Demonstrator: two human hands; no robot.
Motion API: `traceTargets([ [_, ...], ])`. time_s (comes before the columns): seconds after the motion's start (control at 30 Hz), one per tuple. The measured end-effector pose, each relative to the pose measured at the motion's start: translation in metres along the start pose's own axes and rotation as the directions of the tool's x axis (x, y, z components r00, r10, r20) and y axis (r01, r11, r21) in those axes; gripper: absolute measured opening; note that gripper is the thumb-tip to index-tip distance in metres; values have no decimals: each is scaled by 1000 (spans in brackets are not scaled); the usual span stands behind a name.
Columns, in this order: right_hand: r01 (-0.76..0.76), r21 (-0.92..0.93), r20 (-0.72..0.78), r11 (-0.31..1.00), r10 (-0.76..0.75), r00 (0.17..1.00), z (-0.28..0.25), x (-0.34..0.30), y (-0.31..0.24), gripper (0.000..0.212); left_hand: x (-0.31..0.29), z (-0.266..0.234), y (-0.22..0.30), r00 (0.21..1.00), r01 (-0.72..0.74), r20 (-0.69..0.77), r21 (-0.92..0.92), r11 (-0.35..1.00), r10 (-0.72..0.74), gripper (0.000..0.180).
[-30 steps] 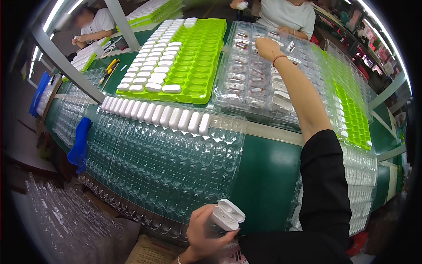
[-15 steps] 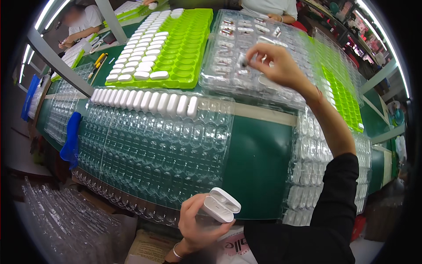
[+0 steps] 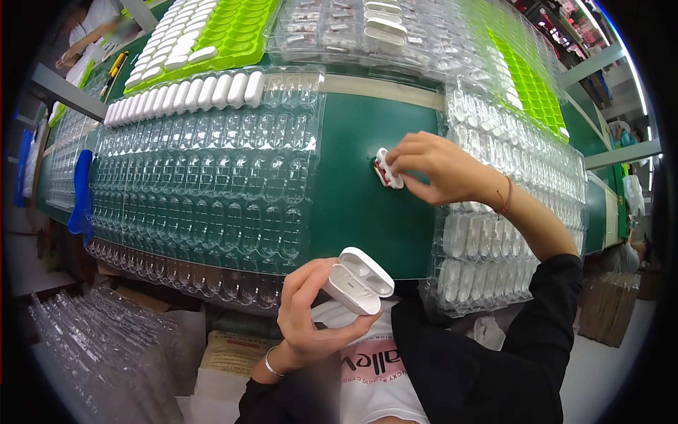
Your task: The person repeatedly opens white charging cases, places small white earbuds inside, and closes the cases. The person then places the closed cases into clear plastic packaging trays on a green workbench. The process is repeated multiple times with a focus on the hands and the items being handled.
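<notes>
One open white case (image 3: 359, 280) sits empty in the left hand (image 3: 311, 318).

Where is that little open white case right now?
In the head view, the open white case sits low and centre, held in the left hand over the near edge of the green table, beside the clear blister tray.

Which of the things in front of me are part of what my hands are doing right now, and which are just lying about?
In hand:
- open white case, held by left hand
- small white earpieces, pinched in right hand

Lying about:
- clear blister tray
- row of white cases
- green tray
- blue cloth
</notes>
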State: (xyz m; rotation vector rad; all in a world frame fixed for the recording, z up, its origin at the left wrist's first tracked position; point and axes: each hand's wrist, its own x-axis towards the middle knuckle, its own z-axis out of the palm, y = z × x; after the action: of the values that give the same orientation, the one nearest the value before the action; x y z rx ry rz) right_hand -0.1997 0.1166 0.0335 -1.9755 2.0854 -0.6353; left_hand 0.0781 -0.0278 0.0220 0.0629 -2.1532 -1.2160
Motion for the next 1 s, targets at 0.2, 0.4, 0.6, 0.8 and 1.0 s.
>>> traceTargets([
  [0.2,-293,54,-93,954,297,950,15,4,-9,12,-7,3,-4,999,-28,38,-11,1000,29,84],
  [0.4,-347,102,-152,932,360,921,24,4,-10,14,-4,10,-8,999,-32,-1,41,999,32,83],
  [0.6,-501,590,26,633,605,796,9,7,-20,9,0,13,-5,999,40,-32,79,996,-37,81],
  [0.8,-407,878,202,251,577,791,-10,1,-53,12,15,16,-10,999,34,-26,159,987,-30,75],
  [1.0,-355,919,225,170,514,828,-11,-5,-79,10,21,20,-13,999,-42,7,307,951,42,75],
])
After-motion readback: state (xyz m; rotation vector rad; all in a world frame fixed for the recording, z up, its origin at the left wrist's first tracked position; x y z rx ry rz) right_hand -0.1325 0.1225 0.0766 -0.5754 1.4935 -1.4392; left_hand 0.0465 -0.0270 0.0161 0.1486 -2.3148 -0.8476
